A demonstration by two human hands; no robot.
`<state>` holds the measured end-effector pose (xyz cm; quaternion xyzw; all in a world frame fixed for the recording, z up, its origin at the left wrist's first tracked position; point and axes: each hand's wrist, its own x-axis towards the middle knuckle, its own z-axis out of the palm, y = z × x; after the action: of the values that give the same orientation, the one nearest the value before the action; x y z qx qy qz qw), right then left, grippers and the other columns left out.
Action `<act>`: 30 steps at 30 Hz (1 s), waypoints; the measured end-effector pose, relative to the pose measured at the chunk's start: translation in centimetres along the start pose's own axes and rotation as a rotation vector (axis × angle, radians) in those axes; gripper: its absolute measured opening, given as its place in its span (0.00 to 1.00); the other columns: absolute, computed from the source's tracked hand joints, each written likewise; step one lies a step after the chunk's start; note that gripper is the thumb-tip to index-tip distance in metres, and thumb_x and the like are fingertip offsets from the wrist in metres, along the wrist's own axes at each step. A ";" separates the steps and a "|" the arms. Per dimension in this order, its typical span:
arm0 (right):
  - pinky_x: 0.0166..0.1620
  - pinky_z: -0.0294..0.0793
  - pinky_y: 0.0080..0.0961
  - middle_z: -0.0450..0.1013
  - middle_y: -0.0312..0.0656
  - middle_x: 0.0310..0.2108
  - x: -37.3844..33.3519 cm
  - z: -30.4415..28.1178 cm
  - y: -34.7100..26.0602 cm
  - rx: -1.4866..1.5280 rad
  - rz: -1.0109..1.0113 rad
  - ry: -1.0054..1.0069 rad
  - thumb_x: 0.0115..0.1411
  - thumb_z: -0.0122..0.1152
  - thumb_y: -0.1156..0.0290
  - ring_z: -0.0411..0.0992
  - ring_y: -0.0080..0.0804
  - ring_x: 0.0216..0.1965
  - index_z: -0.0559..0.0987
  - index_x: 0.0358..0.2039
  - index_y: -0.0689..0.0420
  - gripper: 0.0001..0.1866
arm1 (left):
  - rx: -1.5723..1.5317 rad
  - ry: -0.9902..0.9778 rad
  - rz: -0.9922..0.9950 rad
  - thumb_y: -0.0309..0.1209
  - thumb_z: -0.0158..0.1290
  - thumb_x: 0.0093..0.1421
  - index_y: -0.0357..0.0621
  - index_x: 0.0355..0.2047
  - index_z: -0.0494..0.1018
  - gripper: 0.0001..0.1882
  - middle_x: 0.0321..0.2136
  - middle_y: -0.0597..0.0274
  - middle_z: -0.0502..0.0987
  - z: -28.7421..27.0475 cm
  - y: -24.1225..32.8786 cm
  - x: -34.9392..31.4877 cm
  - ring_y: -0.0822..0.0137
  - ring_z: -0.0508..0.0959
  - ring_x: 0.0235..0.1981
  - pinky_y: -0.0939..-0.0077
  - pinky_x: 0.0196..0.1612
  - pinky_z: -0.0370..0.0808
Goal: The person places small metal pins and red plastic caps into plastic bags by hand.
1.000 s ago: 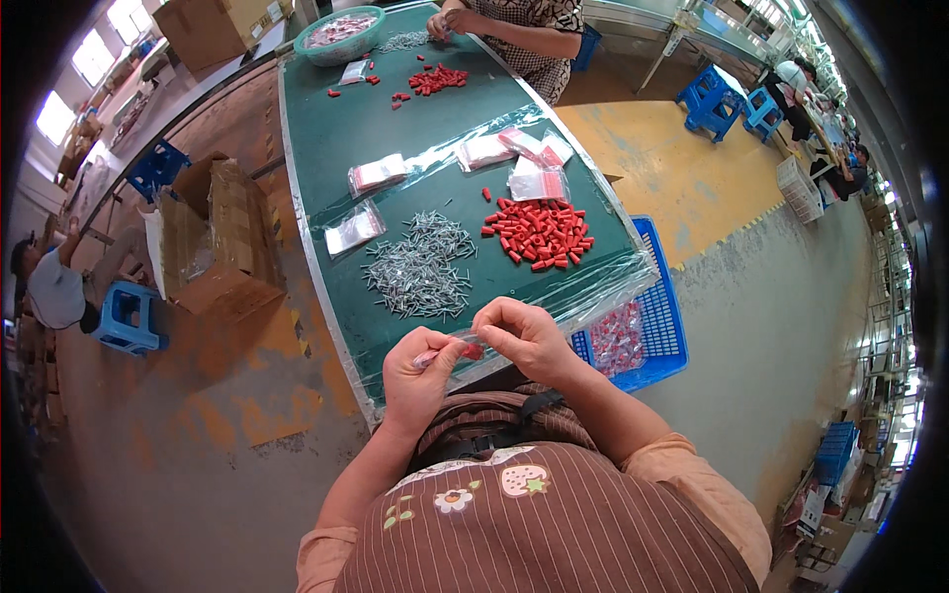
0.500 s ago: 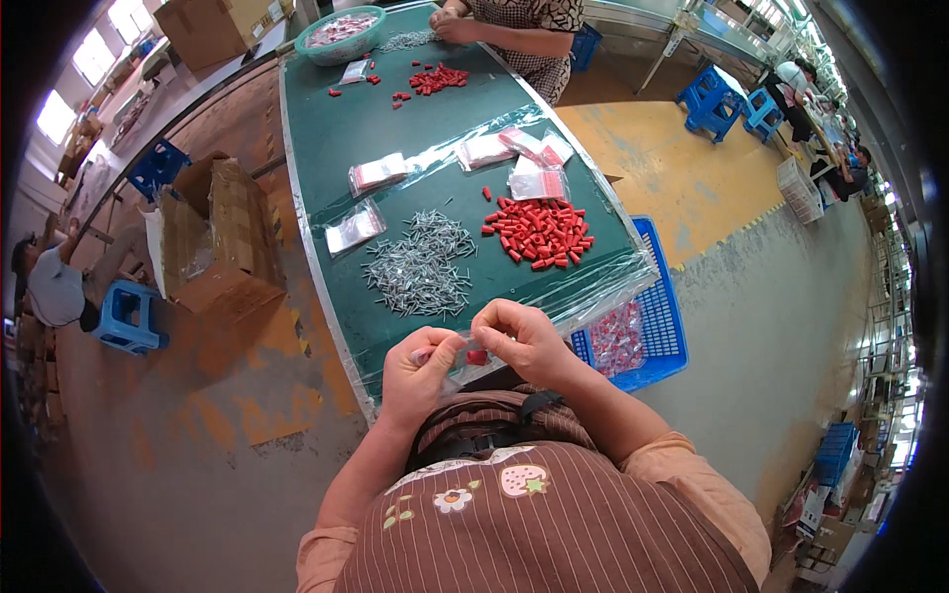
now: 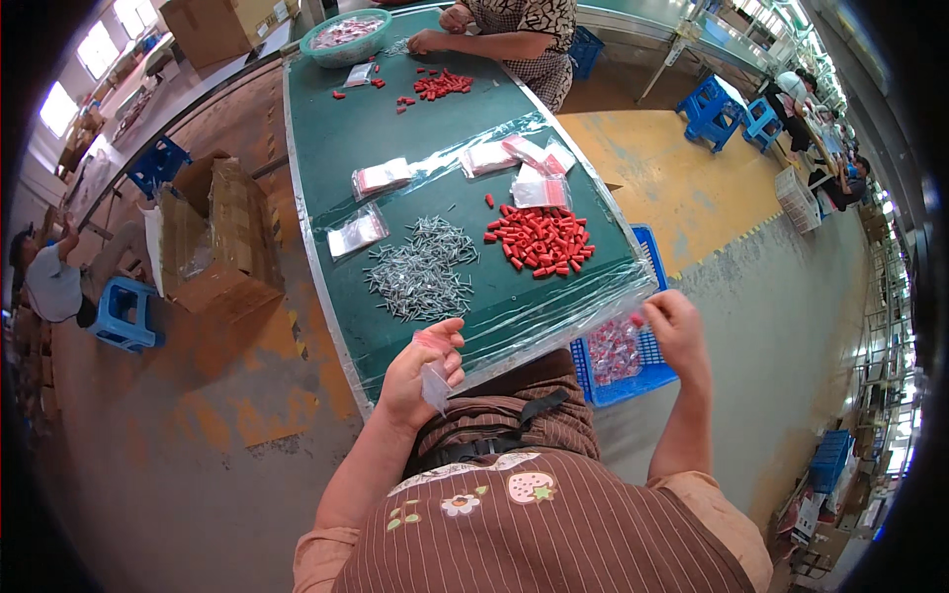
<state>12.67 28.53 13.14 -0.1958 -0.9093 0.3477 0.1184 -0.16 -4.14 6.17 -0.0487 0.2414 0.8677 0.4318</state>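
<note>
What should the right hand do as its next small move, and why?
Probably, the right hand should lower the blurred red piece into the blue plastic basket and release it. This hand seems to pinch the piece near the basket, where small clear bags with red contents already lie, while the left hand holds clear, red-striped plastic packaging.

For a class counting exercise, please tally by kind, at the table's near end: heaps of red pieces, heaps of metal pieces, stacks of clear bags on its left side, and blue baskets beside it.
Red heap: 1
Metal heap: 1
Left-side bag stacks: 2
Blue basket: 1
Total: 5
</note>
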 end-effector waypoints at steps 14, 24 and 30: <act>0.47 0.69 0.32 0.72 0.46 0.40 -1.0 12.0 -8.7 0.324 -0.457 -0.261 0.51 0.62 0.75 0.69 0.43 0.44 0.76 0.33 0.60 0.08 | 0.215 0.073 0.060 0.14 0.40 0.53 0.45 0.63 0.51 0.36 0.55 0.54 0.61 1.5 -1.4 -0.1 0.62 0.72 0.48 0.63 0.51 0.72; 0.46 0.68 0.33 0.70 0.45 0.41 -0.5 16.0 -10.4 0.408 -0.385 -0.426 0.51 0.60 0.75 0.68 0.42 0.43 0.73 0.28 0.61 0.06 | 0.064 0.026 0.114 0.17 0.41 0.59 0.42 0.61 0.52 0.29 0.54 0.54 0.64 0.1 -1.5 -0.7 0.62 0.70 0.52 0.64 0.55 0.69; 0.40 0.70 0.24 0.72 0.42 0.36 -0.4 17.1 -8.9 0.513 -0.210 -0.388 0.57 0.58 0.74 0.70 0.28 0.37 0.74 0.30 0.62 0.04 | 0.254 0.182 0.120 0.23 0.47 0.62 0.36 0.47 0.67 0.13 0.43 0.56 0.73 -1.0 -2.0 -0.4 0.67 0.75 0.42 0.71 0.46 0.74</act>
<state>4.63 12.29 6.69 0.0047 -0.8130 0.5818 0.0238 1.47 -3.89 4.64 -0.0577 0.3898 0.8465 0.3581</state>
